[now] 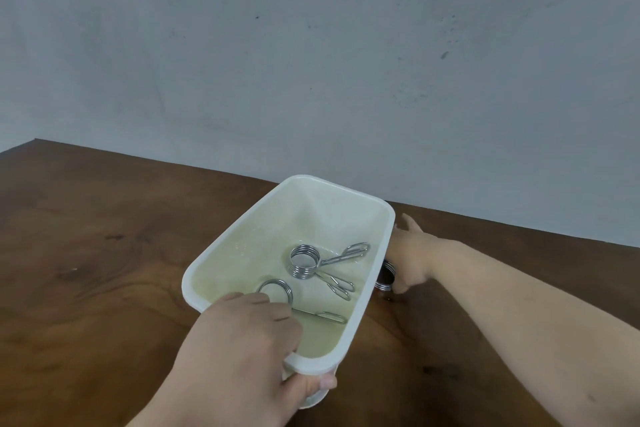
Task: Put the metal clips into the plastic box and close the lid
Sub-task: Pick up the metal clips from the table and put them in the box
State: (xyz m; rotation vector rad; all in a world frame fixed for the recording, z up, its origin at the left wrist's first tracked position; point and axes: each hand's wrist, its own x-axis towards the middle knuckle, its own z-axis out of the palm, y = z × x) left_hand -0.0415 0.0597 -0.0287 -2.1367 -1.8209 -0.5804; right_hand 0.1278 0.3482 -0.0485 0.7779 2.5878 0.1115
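A white plastic box (375, 274) stands open on the brown table, and no lid is in view. Inside it lie two metal spring clips: one (306, 262) near the middle, another (277, 291) nearer me and partly under my fingers. My left hand (242, 347) grips the box's near rim, fingers inside and thumb on the outer wall. My right hand (412, 258) is on the table just right of the box, closed around a third metal clip (385, 276) whose coil shows beside the box wall.
The dark wooden table (104, 270) runs to a far edge against a grey wall (311, 45). My right forearm (536, 319) stretches across the table from the lower right.
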